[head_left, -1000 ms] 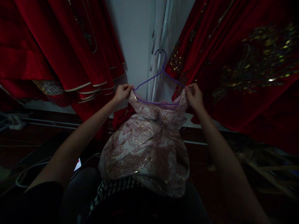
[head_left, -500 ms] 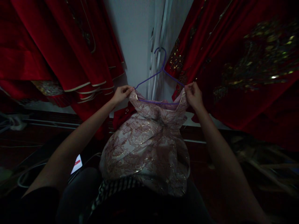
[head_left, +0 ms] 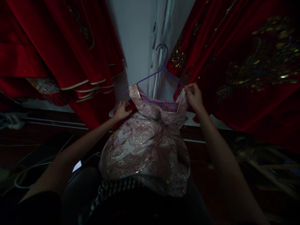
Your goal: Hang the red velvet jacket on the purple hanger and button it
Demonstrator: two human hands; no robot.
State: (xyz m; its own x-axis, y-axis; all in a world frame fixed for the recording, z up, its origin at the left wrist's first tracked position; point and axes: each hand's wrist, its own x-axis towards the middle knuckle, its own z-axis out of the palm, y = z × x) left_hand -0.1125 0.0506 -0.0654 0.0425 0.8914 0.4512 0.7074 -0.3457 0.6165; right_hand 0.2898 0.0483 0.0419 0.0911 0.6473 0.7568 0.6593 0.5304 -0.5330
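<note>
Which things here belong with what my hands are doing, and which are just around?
In use:
Pale pink floral garment with gold shimmer, right hand at its shoulder
Thin purple triangular hanger partly inside it

Just around:
Red fabric with pale piping, left
Red fabric with gold sequins, right
Small glowing white screen, lower left

Dim overall; lower edge near black. Wall (head_left: 133, 34) palest large area. Small glints on gold sequins (head_left: 278, 59) and metallic floral dress (head_left: 150, 137). Screen (head_left: 76, 166), lower left: bright, washed out. Pale bars (head_left: 269, 179), lower right: blurred. Wide-angle stretching toward edges.
</note>
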